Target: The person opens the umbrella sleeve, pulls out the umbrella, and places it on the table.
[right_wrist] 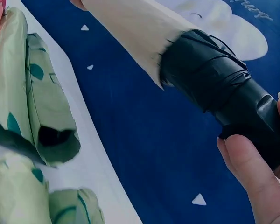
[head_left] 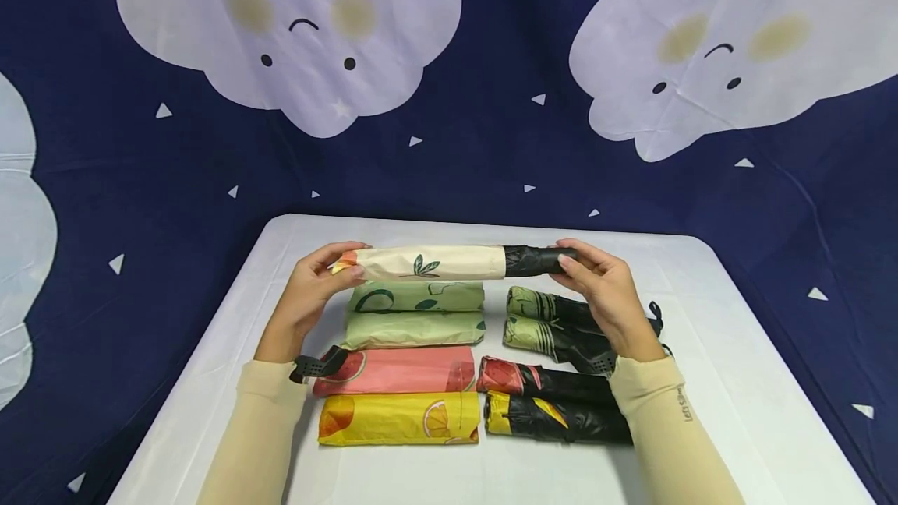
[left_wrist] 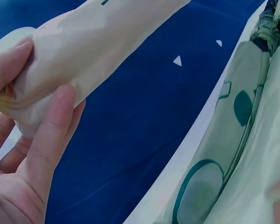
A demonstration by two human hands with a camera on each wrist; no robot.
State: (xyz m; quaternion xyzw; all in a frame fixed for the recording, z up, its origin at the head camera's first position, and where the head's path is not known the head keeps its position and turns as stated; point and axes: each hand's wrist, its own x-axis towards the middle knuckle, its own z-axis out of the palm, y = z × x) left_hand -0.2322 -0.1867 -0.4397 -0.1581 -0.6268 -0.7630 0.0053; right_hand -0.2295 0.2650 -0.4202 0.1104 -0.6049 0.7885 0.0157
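Note:
Both hands hold up a folded umbrella [head_left: 539,261] with a cream sleeve [head_left: 456,262] over most of its length. My left hand [head_left: 309,287] pinches the sleeve's closed-looking left end, thumb on the near side. At the other end my right hand [head_left: 599,287] grips the black handle [right_wrist: 254,112], fingers and thumb around it. Gathered black fabric shows between sleeve and handle in the right wrist view. Below the raised umbrella lie two green sleeves [head_left: 414,329], a pink sleeve [head_left: 421,371] and a yellow sleeve [head_left: 400,419].
Right of the sleeves lie two green-and-black folded umbrellas [head_left: 529,335], a red-and-black one [head_left: 501,376] and a yellow-and-black one [head_left: 554,418], partly behind my right forearm. All rest on a white table [head_left: 737,411]. Behind it hangs a dark blue cloth [head_left: 491,162] with cloud prints.

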